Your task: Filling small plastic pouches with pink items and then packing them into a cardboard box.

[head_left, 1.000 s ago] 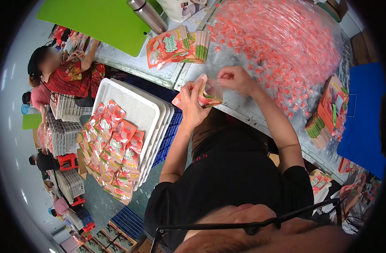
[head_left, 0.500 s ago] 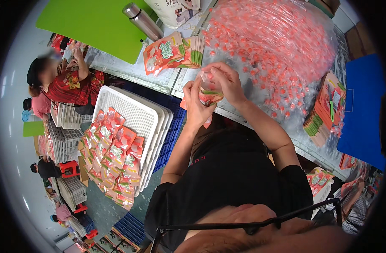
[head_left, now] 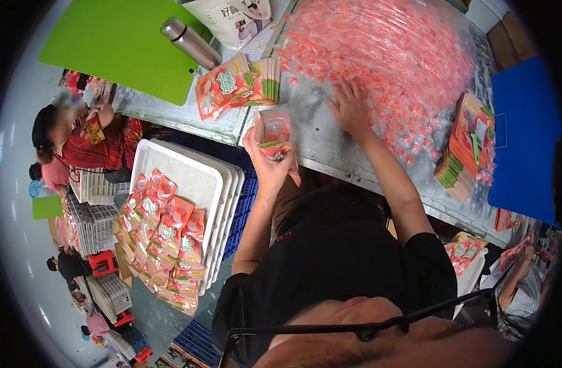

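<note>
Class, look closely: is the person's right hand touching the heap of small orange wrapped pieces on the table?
Touching. The head view shows the right hand laid palm-down at the edge of the heap of small orange wrapped pieces, its fingers spread in among them, no gap visible.

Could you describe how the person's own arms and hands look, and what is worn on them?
Both forearms are bare, with no gloves, watch or bracelets visible on the left hand or the right hand. The person wears a black short-sleeved shirt; its sleeves end near the upper arms. A small red marking shows on the left sleeve. Rings cannot be made out.
</note>
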The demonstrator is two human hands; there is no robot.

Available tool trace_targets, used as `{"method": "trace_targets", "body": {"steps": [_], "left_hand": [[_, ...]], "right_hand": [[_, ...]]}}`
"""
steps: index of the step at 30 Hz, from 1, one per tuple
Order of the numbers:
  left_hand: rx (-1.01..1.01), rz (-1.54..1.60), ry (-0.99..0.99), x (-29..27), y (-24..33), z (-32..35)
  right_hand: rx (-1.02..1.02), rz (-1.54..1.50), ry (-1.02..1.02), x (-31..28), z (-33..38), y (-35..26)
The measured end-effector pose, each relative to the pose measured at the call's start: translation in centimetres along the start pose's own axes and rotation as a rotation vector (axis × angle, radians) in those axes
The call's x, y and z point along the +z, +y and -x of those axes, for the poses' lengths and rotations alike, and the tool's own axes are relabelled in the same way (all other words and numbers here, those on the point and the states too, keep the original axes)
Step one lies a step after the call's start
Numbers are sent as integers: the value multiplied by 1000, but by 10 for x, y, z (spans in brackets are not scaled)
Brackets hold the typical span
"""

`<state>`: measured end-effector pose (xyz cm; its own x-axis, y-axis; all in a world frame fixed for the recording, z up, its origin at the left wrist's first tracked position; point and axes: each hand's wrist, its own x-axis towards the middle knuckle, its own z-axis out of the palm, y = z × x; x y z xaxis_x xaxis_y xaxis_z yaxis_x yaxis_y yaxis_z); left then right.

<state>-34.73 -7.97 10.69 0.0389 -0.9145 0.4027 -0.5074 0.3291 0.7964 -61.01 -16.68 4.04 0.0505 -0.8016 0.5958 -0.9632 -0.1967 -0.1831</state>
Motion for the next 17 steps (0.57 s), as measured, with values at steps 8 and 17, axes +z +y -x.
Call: {"method": "trace_targets", "body": {"steps": [8,17], "left_hand": [[-32,6,8,-5,-16,12],[-131,94,33,-20,-23,16]], "right_hand": [[516,-1247,-277,23,32,-18],[413,-1290,-277,22,53,7]]}}
